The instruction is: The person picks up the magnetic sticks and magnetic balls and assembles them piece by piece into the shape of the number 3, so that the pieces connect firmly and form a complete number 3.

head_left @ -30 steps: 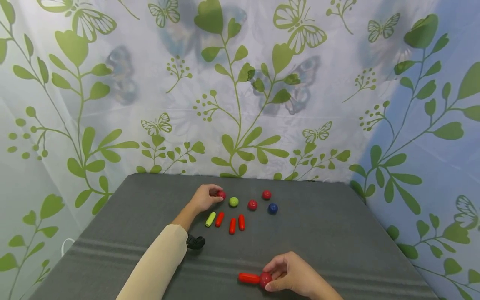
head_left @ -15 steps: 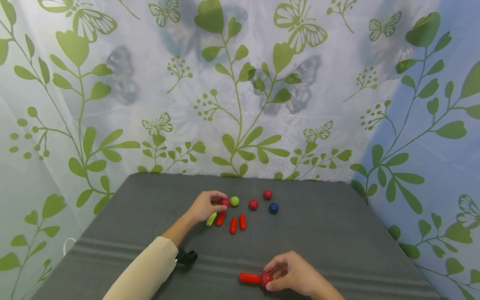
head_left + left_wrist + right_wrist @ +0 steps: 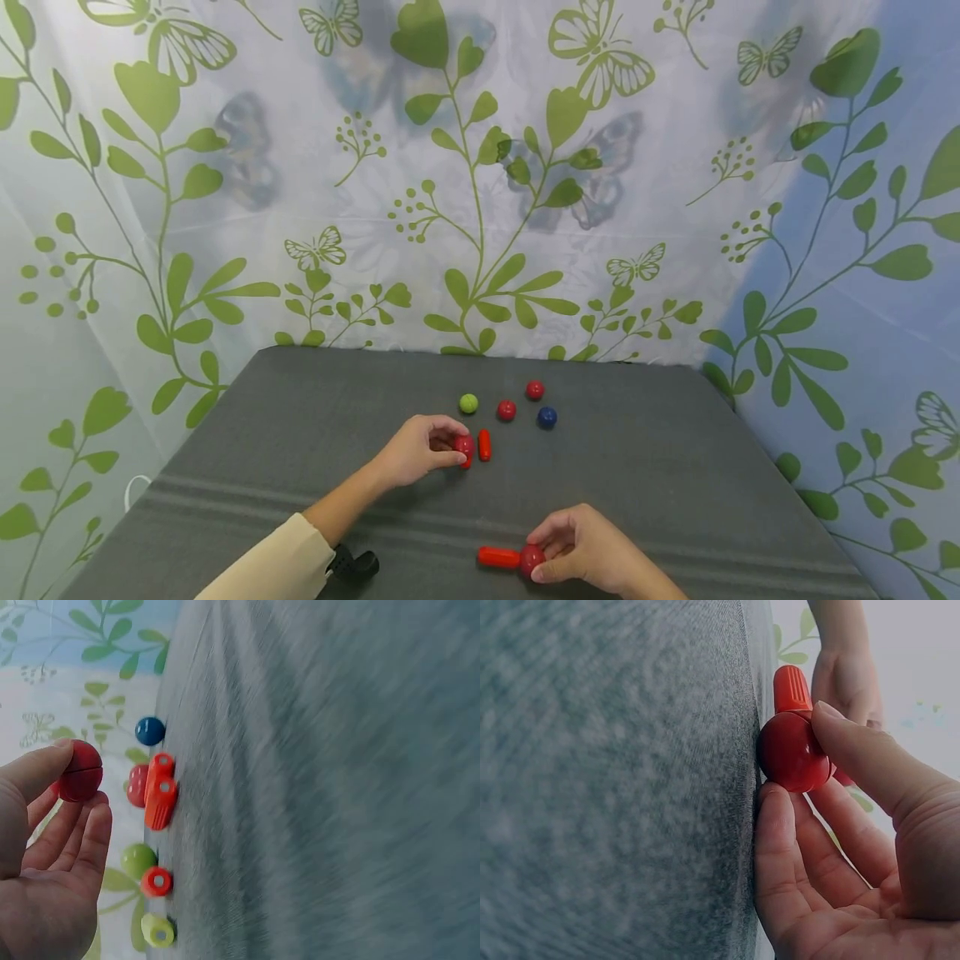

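My left hand (image 3: 420, 450) pinches a red ball (image 3: 80, 771) between thumb and fingers, above the table and in front of the loose red sticks. A groove runs round that ball in the left wrist view. Near the front of the table, my right hand (image 3: 581, 550) holds another red ball (image 3: 795, 752) by thumb and fingertips. One end of a red stick (image 3: 498, 557) meets this ball on its left side; whether it sits in a hole cannot be told. A second red stick (image 3: 484, 445) lies just right of the left hand.
Farther back on the dark table (image 3: 637, 467) rest a green ball (image 3: 468, 403), a red ball (image 3: 506, 410), another red ball (image 3: 535, 389) and a blue ball (image 3: 547, 417). A yellow-green stick (image 3: 158, 930) shows in the left wrist view. A patterned curtain (image 3: 480, 208) hangs behind.
My left hand has carried its red ball from beside the green ball toward the front and slightly right, over the sticks. The right hand with its ball and stick stays put.
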A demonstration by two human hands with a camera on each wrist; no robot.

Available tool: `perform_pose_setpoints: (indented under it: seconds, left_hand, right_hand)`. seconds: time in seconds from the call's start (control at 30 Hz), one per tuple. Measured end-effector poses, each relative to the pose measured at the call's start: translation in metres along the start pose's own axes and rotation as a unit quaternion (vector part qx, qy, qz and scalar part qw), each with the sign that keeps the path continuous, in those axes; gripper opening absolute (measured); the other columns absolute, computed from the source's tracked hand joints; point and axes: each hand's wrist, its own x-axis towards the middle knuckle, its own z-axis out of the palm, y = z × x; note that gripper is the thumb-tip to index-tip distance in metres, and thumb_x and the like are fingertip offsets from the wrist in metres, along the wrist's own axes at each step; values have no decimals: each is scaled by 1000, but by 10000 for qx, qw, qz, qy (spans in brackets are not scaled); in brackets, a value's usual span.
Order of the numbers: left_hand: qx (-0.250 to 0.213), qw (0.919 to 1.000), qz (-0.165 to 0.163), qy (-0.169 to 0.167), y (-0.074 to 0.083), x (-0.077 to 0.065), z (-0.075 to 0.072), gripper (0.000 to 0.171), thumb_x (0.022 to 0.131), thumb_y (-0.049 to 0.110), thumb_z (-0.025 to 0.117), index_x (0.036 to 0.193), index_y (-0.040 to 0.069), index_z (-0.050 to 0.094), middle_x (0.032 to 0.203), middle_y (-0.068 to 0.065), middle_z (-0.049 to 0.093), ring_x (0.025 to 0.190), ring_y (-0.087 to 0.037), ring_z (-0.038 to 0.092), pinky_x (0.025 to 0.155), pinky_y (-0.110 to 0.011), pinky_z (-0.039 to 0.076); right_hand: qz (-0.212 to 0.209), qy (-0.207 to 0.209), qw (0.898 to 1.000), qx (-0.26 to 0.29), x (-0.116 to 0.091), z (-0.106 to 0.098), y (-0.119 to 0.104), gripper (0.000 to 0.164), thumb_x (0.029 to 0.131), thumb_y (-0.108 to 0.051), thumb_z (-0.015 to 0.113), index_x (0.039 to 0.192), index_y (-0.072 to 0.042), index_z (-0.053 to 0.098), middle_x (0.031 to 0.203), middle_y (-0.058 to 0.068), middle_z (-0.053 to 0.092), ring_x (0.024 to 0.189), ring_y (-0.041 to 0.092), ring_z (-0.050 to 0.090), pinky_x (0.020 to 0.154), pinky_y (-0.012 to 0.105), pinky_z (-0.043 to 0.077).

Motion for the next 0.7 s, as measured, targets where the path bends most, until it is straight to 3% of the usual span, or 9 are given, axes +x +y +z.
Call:
perform_pose_setpoints:
  seconds: [0.47, 0.7]
  left_hand:
    - [-653, 9944, -355, -749, 13, -34, 21, 27, 87, 11, 82, 112, 8, 72, 105, -4, 73, 94, -14, 68, 84, -22, 58]
    - [-777, 9911, -616, -889, 14, -47, 26, 29, 85, 6, 83, 112, 6, 75, 105, -5, 74, 92, -15, 69, 80, -22, 58]
  right_hand:
    - [3, 99, 9999, -97, -1, 1, 0, 33, 79, -19, 90, 106, -6, 78, 98, 4, 77, 84, 17, 69, 73, 26, 57]
    - [26, 158, 9997, -157, 0, 1, -1, 32, 78, -19, 90, 105, -7, 78, 97, 4, 77, 84, 17, 69, 73, 26, 56]
